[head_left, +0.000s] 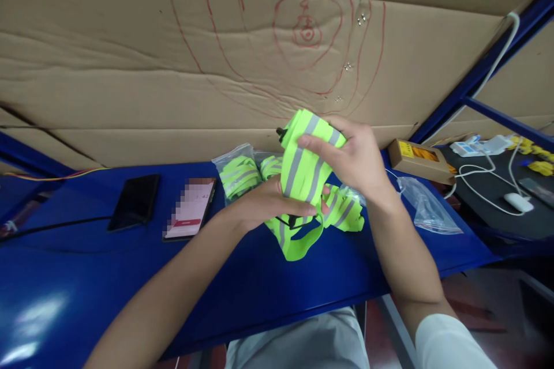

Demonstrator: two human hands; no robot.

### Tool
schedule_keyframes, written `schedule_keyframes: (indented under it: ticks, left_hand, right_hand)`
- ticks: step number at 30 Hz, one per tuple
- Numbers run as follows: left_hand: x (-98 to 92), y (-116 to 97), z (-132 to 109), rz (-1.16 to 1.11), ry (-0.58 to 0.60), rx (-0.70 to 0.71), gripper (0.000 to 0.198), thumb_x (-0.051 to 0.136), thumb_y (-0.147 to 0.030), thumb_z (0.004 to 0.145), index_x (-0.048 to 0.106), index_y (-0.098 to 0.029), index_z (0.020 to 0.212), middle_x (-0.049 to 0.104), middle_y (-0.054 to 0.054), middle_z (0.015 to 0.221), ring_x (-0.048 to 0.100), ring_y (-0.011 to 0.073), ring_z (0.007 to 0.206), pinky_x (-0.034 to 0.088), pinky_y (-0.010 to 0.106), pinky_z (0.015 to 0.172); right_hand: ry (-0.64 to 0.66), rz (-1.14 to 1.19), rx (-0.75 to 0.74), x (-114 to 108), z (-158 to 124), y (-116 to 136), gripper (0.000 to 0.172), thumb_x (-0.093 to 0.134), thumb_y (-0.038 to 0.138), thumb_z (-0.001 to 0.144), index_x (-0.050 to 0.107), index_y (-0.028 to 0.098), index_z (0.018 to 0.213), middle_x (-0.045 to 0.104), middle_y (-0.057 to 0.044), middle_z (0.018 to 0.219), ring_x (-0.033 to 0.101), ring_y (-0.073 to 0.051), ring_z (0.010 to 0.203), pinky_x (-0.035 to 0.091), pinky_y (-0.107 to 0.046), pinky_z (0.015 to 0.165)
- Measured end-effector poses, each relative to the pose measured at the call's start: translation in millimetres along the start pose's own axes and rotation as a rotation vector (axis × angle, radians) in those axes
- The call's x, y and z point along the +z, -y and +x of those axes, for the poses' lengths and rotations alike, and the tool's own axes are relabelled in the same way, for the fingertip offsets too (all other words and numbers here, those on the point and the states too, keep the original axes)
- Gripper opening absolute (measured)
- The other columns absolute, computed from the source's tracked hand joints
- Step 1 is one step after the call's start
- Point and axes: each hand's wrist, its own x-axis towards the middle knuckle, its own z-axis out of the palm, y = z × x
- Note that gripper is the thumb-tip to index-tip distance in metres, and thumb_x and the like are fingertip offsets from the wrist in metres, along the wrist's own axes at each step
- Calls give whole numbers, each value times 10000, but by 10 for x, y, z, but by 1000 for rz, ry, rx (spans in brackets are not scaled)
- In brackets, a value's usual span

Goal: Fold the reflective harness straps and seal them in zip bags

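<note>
Between my hands is a folded neon yellow-green reflective strap (303, 170) with grey stripes. My left hand (266, 202) grips its lower end, thumb across the front. My right hand (346, 153) is closed on the upper right side, thumb pressed on the top layers. A black buckle (282, 134) pokes out at the upper left of the bundle. Below my left hand a loose loop of strap (298, 248) hangs over the table. More striped strap (345, 210) lies behind to the right. Bagged straps (237, 176) rest behind my left hand.
On the blue table (242, 282) lie a black phone (134, 202) and a phone with a lit screen (190, 210). An empty clear bag (426, 207) and a cardboard box (419, 160) are at right. A cardboard wall (130, 69) rises behind; cables cross a neighbouring black surface.
</note>
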Motion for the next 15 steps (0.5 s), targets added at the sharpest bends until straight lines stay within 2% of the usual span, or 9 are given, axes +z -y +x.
schedule_keyframes:
  ticks: [3, 6, 9, 12, 15]
  left_hand:
    - [2, -12, -16, 102, 55, 56, 252, 823, -265, 798, 752, -148, 1009, 793, 72, 911, 748, 217, 887, 577, 305, 796]
    - [-8, -45, -62, 238, 50, 137, 259, 786, -307, 845, 744, -148, 1044, 791, 91, 982, 743, 220, 908, 582, 307, 807]
    - [2, -83, -104, 332, 72, 175, 265, 743, -350, 885, 749, -149, 1057, 795, 98, 1011, 744, 228, 927, 587, 307, 818]
    - [24, -130, -133, 369, 63, 158, 271, 720, -380, 904, 762, -155, 1049, 808, 84, 993, 750, 227, 916, 583, 286, 780]
    - [15, -178, -157, 411, -8, 171, 272, 734, -396, 889, 778, -153, 1003, 811, 66, 948, 748, 218, 888, 571, 270, 742]
  right_hand:
    - [82, 209, 76, -36, -14, -2, 394, 742, 597, 821, 723, 219, 928, 702, -10, 820, 658, -175, 697, 499, -270, 573]
    - [187, 311, 111, -58, -4, -27, 379, 709, 591, 852, 705, 227, 957, 700, 3, 864, 640, -145, 708, 508, -257, 620]
    - [274, 198, 82, -57, 25, -90, 374, 673, 582, 884, 696, 220, 974, 699, -8, 926, 643, -156, 809, 516, -268, 720]
    - [192, 103, -13, -19, 49, -156, 374, 713, 539, 869, 687, 212, 1050, 700, -25, 1004, 640, -166, 878, 512, -285, 791]
    - [214, 44, -71, 15, 49, -157, 344, 638, 534, 928, 715, 201, 963, 719, -24, 922, 654, -173, 827, 522, -294, 761]
